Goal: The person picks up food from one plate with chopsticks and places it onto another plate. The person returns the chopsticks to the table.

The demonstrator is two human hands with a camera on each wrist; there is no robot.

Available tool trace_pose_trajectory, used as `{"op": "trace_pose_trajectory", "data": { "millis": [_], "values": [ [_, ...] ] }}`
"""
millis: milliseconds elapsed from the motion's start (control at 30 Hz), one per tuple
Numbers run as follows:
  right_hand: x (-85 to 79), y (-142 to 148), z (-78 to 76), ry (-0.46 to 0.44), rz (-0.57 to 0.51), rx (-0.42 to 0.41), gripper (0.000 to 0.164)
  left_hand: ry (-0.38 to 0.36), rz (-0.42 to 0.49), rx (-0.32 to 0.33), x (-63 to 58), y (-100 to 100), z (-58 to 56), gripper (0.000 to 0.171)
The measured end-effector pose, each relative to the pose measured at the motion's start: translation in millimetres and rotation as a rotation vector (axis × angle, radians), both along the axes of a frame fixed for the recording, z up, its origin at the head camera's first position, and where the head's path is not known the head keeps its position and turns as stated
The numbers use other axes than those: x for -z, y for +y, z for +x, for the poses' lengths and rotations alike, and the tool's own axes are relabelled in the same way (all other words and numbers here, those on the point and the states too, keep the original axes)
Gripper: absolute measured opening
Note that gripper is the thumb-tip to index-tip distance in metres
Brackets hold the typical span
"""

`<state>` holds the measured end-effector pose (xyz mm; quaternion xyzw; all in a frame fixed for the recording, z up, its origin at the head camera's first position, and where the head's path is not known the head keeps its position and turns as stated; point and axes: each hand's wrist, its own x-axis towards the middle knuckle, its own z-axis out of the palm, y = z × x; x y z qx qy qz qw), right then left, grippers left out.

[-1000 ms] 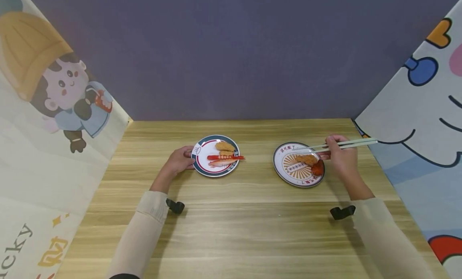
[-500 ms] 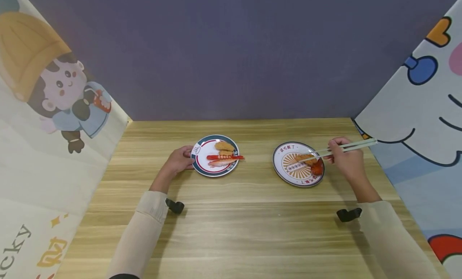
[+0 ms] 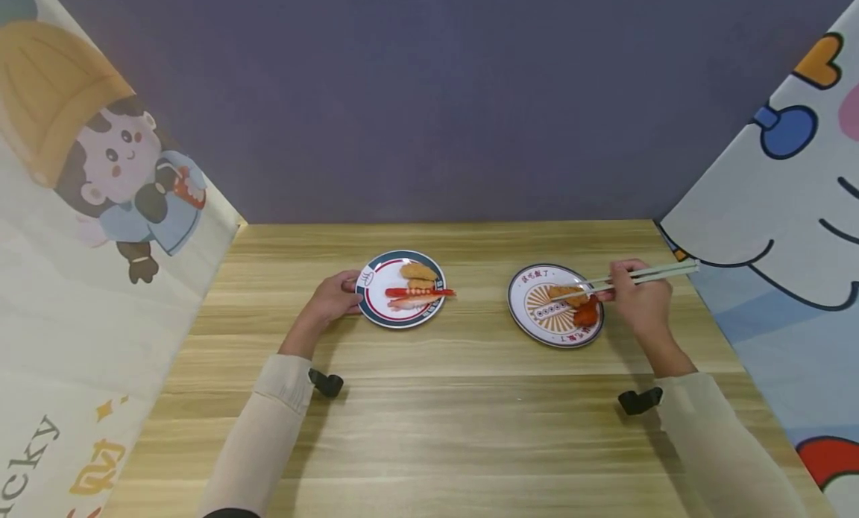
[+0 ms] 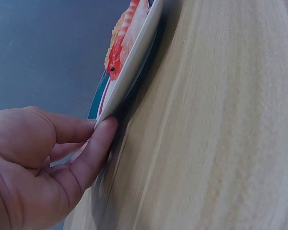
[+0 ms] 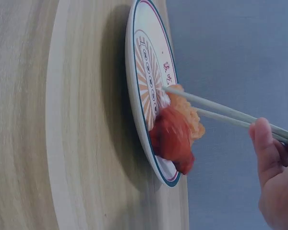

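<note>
My left hand (image 3: 330, 300) pinches the left rim of a white plate with a blue-green border (image 3: 378, 281). On that plate lie a red-and-white shrimp (image 3: 411, 293), a paler pink piece (image 3: 411, 303) and golden breaded pieces (image 3: 417, 270). My right hand (image 3: 642, 303) grips a pair of pale green chopsticks (image 5: 221, 109). Their tips straddle a golden fried piece (image 5: 185, 112) on a second white plate with a sunburst print (image 3: 526, 309). A glossy reddish-brown piece of food (image 5: 173, 136) sits against the fried one, by the plate's rim.
Both plates stand on a wood-grain table (image 3: 470, 414), with a gap of bare wood between them. A dark blue-grey wall (image 3: 443, 108) rises behind it. Cartoon-printed panels (image 3: 80, 302) flank the table on either side.
The chopsticks have come down from above the right plate's upper part to the fried piece. The reddish-brown piece has turned and shifted slightly. My left hand and its plate stay put.
</note>
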<state>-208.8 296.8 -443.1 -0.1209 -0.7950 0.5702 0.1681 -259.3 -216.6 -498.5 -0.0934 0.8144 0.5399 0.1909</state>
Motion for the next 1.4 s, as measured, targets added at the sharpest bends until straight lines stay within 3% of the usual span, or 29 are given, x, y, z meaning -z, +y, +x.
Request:
{"op": "trace_pose_trajectory", "data": {
  "millis": [200, 400, 600, 1067, 1400],
  "values": [
    [13.6, 11.6, -8.9, 0.060, -0.200, 0.049, 0.018, 0.008, -0.007, 0.005, 0.5, -0.4, -1.3, 0.057],
    [14.7, 14.1, -9.5, 0.057, -0.269, 0.077, 0.016, 0.003, -0.007, 0.009, 2.5, -0.5, -2.9, 0.058],
    [16.7, 16.0, -8.7, 0.118, -0.308, 0.086, 0.013, -0.004, -0.006, 0.008, 3.2, 0.0, -3.7, 0.059],
    [14.5, 11.6, -7.7, 0.183, -0.552, 0.135, 0.017, 0.000, -0.035, 0.019, 1.0, 1.1, -2.8, 0.058],
    [10.8, 4.9, -10.5, 0.206, -0.649, 0.143, 0.017, 0.008, -0.020, 0.008, 3.5, 0.2, -2.7, 0.058]
  ]
}}
